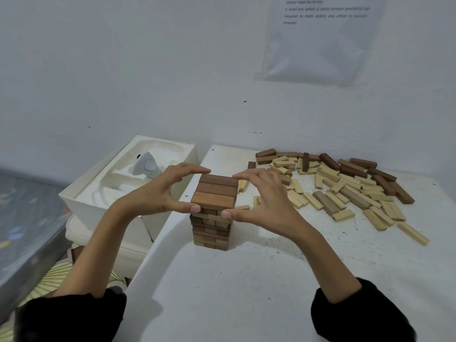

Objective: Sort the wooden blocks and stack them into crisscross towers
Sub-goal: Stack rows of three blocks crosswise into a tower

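The tower (211,228) of brown wooden blocks stands upright on the white table (246,280), its layers laid crosswise to one another. Its top layer (215,192) is three darker blocks lying side by side, long edges touching.

The left hand (158,193) curls round the left side of the tower at that top layer. Its thumb tip (193,208) touches the near left corner, and its fingertips (203,170) reach over to the far left corner. The right hand (264,196) mirrors it on the right side of the tower. Its thumb (233,214) presses the near face just under the top layer, and its fingers (243,174) arch to the far right corner. Both hands are cupped in a C shape, pinching the top of the tower between thumb and fingers. Black sleeves (357,314) cover both arms from the forearm back, nearer the camera than the tower.

To the right of the tower and further back, loose blocks (345,191) lie scattered flat on the table, pale ones mixed with dark brown ones. A few pale ones lie just beside the tower, partly hidden behind the right hand.

To the left of the tower, off the table's edge, sits an open white box (98,193) with a moulded insert holding a small white device (147,166). Behind the tower rises a white wall (123,82). On it, above and to the right of the tower, hangs a printed sheet (320,45) whose text is too blurred to read.
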The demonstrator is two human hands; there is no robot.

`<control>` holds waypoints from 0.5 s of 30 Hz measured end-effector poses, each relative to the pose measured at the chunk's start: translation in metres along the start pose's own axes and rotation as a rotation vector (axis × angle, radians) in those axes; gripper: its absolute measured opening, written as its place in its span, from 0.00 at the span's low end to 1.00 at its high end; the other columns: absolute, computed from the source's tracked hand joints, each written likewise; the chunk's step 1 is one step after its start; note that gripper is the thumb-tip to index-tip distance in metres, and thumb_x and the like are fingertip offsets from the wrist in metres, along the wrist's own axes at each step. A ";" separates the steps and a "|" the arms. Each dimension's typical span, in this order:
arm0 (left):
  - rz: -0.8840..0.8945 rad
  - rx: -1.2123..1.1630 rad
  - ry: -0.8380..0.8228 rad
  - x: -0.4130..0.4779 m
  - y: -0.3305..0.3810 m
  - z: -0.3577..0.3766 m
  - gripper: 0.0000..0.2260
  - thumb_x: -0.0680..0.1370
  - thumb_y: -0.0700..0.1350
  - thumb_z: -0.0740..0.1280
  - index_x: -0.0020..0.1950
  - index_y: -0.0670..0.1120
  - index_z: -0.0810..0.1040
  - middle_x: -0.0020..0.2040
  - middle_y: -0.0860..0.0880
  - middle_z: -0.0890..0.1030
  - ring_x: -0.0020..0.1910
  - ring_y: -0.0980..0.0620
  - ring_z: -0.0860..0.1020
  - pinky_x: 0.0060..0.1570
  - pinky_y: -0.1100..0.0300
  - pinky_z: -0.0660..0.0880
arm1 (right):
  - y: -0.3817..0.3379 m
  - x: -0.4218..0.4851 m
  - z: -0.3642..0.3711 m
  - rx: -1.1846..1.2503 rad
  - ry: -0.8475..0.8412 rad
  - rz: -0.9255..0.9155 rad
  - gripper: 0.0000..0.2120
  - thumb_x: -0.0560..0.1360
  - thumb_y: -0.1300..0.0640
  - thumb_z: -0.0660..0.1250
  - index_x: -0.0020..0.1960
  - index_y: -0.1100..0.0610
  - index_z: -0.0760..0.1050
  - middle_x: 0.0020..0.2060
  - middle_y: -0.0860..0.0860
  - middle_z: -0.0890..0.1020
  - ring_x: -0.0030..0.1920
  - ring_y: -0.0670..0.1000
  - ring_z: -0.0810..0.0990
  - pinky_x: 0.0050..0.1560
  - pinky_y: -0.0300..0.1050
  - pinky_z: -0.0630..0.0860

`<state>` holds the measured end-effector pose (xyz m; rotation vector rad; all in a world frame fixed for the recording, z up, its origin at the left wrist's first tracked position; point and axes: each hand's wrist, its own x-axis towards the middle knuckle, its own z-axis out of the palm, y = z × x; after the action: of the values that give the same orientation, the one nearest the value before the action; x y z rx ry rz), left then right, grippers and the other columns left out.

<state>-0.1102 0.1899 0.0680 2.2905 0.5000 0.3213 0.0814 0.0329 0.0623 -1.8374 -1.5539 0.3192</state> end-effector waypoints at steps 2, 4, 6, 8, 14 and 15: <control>-0.003 0.006 0.015 -0.003 0.004 -0.002 0.35 0.60 0.72 0.70 0.66 0.69 0.66 0.68 0.60 0.68 0.71 0.59 0.62 0.68 0.58 0.61 | 0.000 -0.002 -0.003 0.023 -0.004 0.009 0.42 0.57 0.32 0.70 0.68 0.43 0.66 0.60 0.39 0.65 0.60 0.38 0.55 0.61 0.41 0.54; 0.013 0.035 0.060 -0.005 0.011 -0.004 0.34 0.61 0.74 0.68 0.65 0.69 0.66 0.68 0.60 0.68 0.70 0.59 0.63 0.66 0.60 0.62 | 0.000 -0.005 -0.008 0.058 0.004 0.012 0.41 0.57 0.32 0.70 0.68 0.42 0.66 0.62 0.41 0.66 0.63 0.40 0.56 0.62 0.42 0.55; 0.041 0.057 0.120 -0.005 0.023 -0.005 0.31 0.63 0.73 0.67 0.64 0.67 0.69 0.67 0.61 0.69 0.70 0.59 0.64 0.65 0.60 0.64 | 0.000 -0.008 -0.016 0.085 0.028 0.006 0.39 0.58 0.33 0.68 0.67 0.41 0.66 0.61 0.40 0.66 0.64 0.41 0.57 0.62 0.41 0.56; 0.083 0.074 0.182 -0.003 0.037 -0.004 0.28 0.66 0.70 0.67 0.64 0.63 0.72 0.66 0.60 0.70 0.69 0.58 0.66 0.65 0.58 0.65 | -0.001 -0.012 -0.025 0.098 0.052 -0.011 0.36 0.59 0.33 0.68 0.66 0.40 0.67 0.60 0.39 0.66 0.63 0.40 0.58 0.60 0.38 0.57; 0.154 0.052 0.301 0.012 0.089 0.013 0.22 0.69 0.62 0.65 0.60 0.55 0.76 0.60 0.59 0.75 0.63 0.61 0.71 0.63 0.59 0.69 | 0.007 -0.032 -0.059 0.130 0.144 -0.038 0.26 0.66 0.36 0.68 0.62 0.41 0.71 0.59 0.41 0.70 0.62 0.42 0.63 0.49 0.16 0.54; 0.163 0.054 0.314 0.015 0.097 0.019 0.20 0.69 0.62 0.65 0.59 0.56 0.76 0.59 0.60 0.75 0.62 0.61 0.71 0.62 0.59 0.69 | 0.011 -0.036 -0.064 0.131 0.164 -0.034 0.24 0.67 0.36 0.68 0.61 0.40 0.72 0.58 0.41 0.71 0.62 0.41 0.63 0.49 0.17 0.55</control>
<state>-0.0647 0.1229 0.1260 2.3498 0.4821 0.7643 0.1184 -0.0232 0.0928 -1.6904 -1.4175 0.2422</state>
